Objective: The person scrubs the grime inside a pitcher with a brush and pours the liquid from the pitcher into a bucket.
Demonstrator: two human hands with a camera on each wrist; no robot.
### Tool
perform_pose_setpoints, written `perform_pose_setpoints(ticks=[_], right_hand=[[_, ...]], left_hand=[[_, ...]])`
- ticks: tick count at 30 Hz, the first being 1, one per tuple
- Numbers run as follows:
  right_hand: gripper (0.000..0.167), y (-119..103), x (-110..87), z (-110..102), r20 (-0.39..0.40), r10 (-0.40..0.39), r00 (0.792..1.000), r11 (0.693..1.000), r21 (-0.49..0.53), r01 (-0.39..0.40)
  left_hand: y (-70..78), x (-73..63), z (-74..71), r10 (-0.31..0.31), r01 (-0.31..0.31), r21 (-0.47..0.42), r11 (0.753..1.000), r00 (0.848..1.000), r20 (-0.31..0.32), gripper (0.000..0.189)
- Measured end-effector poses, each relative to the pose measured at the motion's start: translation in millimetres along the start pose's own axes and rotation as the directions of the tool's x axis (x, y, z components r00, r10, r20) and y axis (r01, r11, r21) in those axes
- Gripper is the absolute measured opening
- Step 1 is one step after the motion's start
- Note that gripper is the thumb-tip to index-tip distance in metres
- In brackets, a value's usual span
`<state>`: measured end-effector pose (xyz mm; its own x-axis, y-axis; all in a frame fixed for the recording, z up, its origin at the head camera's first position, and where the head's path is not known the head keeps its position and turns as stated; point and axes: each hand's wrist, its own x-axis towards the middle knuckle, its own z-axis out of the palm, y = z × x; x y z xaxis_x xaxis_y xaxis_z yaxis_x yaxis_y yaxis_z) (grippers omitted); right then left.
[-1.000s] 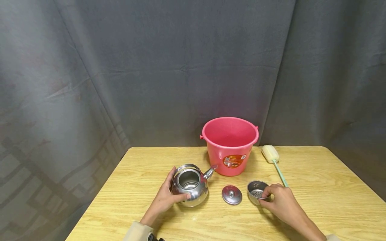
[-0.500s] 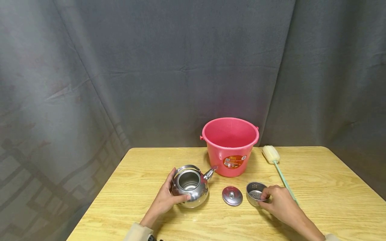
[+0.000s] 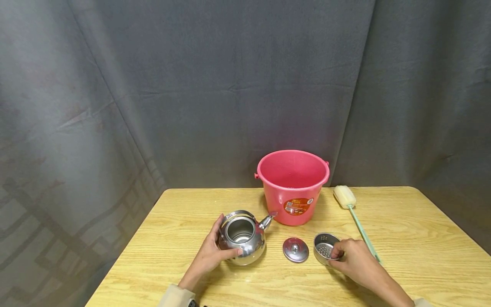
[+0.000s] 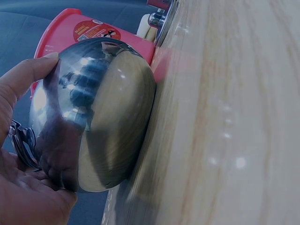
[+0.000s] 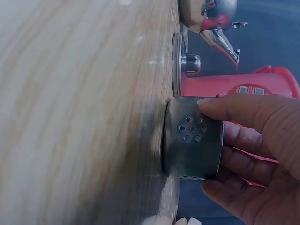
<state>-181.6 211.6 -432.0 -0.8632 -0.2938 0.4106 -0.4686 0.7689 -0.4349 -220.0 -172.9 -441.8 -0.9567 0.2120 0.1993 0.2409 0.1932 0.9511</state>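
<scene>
My left hand (image 3: 210, 252) holds a shiny steel teapot (image 3: 250, 252) from its left side, thumb along the front of the body. The teapot has no lid on; its round mouth faces up and its spout points toward the bucket. In the left wrist view the fingers wrap behind the teapot (image 4: 112, 117), partly hidden. With thumb and fingers my right hand (image 3: 358, 261) pinches the rim of a perforated steel tea strainer (image 3: 320, 254) on the tabletop. Small holes show in the strainer's wall (image 5: 191, 154) in the right wrist view. The knobbed lid (image 3: 295, 255) lies between teapot and strainer.
Behind the teapot and lid stands a pink bucket (image 3: 274, 200) with an orange label. A sponge brush (image 3: 345, 197) with a green handle lies to its right, the handle's end close to my right hand. Grey curtain (image 3: 238, 94) hangs past the wooden table's (image 3: 184, 204) back edge.
The right hand has shifted slightly left with the strainer, exposing more of the brush handle. The left hand and teapot keep their place.
</scene>
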Motion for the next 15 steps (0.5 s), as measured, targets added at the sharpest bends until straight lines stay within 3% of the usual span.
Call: perform_pose_setpoints(ticks=[15], right_hand=[[0.027, 0.7, -1.2, 1.1, -0.027, -0.055, 0.998, 0.998, 0.004, 0.056]], left_hand=[[0.2, -0.8, 0.3, -0.007, 0.007, 0.018, 1.0, 1.0, -0.004, 0.112]])
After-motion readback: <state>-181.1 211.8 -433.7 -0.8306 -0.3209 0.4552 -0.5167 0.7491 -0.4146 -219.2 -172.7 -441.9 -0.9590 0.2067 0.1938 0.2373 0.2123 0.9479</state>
